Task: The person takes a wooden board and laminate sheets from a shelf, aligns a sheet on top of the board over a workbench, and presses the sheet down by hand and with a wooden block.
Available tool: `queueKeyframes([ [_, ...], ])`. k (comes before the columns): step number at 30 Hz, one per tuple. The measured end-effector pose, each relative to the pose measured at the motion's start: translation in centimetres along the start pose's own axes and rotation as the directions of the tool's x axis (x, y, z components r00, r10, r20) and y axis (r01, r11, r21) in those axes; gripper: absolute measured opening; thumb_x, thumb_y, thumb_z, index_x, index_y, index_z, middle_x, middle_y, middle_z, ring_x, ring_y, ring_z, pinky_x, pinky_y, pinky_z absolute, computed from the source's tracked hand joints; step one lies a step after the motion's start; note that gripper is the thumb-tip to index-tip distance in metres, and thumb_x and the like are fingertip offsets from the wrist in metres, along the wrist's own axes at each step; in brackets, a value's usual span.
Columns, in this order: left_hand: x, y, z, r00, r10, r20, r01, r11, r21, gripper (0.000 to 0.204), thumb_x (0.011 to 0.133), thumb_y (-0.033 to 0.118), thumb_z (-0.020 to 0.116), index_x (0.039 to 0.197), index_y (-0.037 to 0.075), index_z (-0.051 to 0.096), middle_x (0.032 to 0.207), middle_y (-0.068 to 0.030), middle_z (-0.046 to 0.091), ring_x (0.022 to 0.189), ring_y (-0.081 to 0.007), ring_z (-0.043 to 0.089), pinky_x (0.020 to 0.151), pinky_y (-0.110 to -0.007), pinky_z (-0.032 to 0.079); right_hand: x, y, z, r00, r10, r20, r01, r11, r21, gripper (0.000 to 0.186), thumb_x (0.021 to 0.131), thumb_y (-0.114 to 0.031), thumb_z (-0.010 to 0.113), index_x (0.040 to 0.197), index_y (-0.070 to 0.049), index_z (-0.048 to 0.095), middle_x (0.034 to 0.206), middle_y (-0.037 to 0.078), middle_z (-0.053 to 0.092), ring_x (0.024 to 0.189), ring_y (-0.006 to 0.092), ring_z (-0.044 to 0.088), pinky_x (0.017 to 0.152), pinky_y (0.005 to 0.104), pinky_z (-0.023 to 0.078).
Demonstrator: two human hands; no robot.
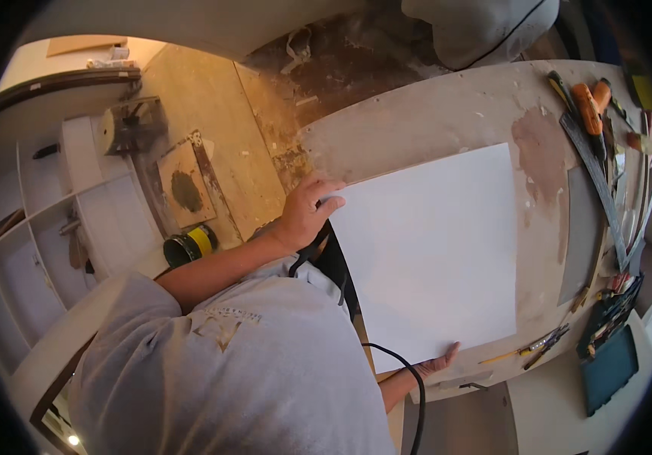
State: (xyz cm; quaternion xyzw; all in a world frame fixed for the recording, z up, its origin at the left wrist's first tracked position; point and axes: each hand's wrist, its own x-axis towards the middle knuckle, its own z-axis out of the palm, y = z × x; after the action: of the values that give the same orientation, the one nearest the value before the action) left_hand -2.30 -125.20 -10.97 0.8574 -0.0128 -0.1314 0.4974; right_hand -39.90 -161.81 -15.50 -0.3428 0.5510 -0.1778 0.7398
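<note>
A large white rectangular panel [432,250] lies across the near part of the workbench, its near edge close to my body. My left hand [307,212] is closed over the panel's far left corner, thumb on the white face and fingers curled at the edge. At the near right corner, my right hand [433,365] grips the edge with the thumb end showing; its other fingers are mostly hidden beneath the panel. A dark cable [417,402] hangs in front of my right forearm.
Worn workbench [417,114] carries a grey sheet [582,227], a metal ruler [599,182], orange-handled tools [587,110] and pencils [523,350] along the right. A teal tray [610,370] sits nearby. On the left are a dark jar [191,245], a grinder-like machine [133,126] and compartment shelving [26,216].
</note>
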Motion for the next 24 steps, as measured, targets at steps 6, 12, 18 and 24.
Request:
queueKeyframes([
  [6,0.1,-2.4,-0.9,0.988,-0.153,0.01,0.153,0.985,-0.08,0.015,0.092,0.011,0.072,0.102,-0.001,0.072,0.098,-0.011,0.064,0.088,-0.025,0.063,0.077,-0.033,0.05,-0.5,-1.1,1.3,0.998,-0.055,-0.029,0.049,0.983,-0.179,0.065,0.094,-0.046,0.064,0.135,0.003,0.054,0.135,0.017,0.058,0.124,0.033,0.054,0.105,0.0501,0.046],
  [12,-0.5,-3.6,-1.1,0.962,-0.271,-0.007,0.252,0.903,-0.349,0.015,0.091,0.009,0.073,0.101,-0.002,0.071,0.094,-0.0097,0.065,0.087,-0.0202,0.063,0.077,-0.031,0.05,-1.3,-0.9,4.0,0.995,-0.096,-0.015,0.09,0.972,-0.215,0.063,0.096,-0.045,0.061,0.136,0.002,0.054,0.134,0.017,0.059,0.123,0.0325,0.056,0.103,0.0489,0.048],
  [18,0.3,-4.1,-1.5,0.997,-0.076,0.02,0.078,0.99,-0.117,0.014,0.088,0.007,0.072,0.098,-0.003,0.07,0.092,-0.0128,0.064,0.084,-0.0256,0.063,0.076,-0.035,0.05,-5.0,2.1,7.0,0.897,-0.431,0.098,0.432,0.902,0.008,0.058,0.1,-0.044,0.058,0.136,0.001,0.053,0.133,0.017,0.059,0.119,0.0314,0.059,0.101,0.0469,0.051],
  [24,0.6,-4.8,-1.2,0.993,-0.076,0.089,0.081,0.995,-0.055,0.011,0.092,0.005,0.069,0.097,-0.004,0.069,0.086,-0.0073,0.059,0.08,-0.0167,0.057,0.074,-0.03,0.047,-1.0,-0.4,8.4,0.989,-0.074,0.129,0.034,0.956,0.292,0.053,0.099,-0.032,0.059,0.136,0.005,0.053,0.129,0.017,0.063,0.115,0.0317,0.064,0.103,0.045,0.051],
])
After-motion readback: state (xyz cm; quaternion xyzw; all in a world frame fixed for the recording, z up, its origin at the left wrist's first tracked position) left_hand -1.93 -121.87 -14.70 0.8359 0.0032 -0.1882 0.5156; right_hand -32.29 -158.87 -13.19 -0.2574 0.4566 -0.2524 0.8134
